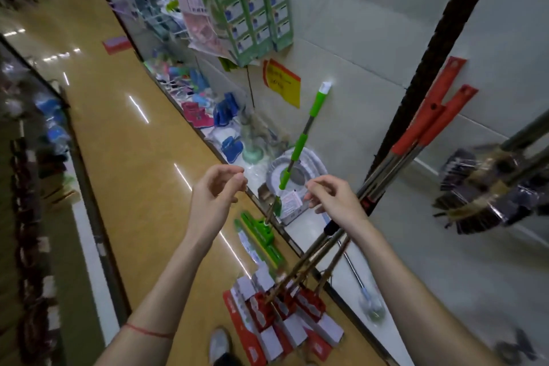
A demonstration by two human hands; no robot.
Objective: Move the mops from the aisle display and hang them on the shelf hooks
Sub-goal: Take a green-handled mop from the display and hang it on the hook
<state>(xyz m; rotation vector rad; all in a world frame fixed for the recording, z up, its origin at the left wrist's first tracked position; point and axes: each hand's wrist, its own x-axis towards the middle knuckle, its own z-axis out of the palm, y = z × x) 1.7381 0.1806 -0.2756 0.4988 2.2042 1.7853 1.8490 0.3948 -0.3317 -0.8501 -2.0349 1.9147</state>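
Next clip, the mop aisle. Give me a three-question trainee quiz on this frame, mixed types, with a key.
1. True or false: the left hand is gripping the green-handled mop.
2. Multiple choice: the heads of the red-handled mops rest on
A) a shelf hook
B) the yellow floor
C) the shelf board
3. Short answer: what hangs to the right of the red handles, against the shelf's back panel?

Key
1. False. Both the left and the right hand are held up with loosely curled fingers, gripping nothing; the green mop leans on its own against the shelf.
2. B.
3. Dark-bristled brooms.
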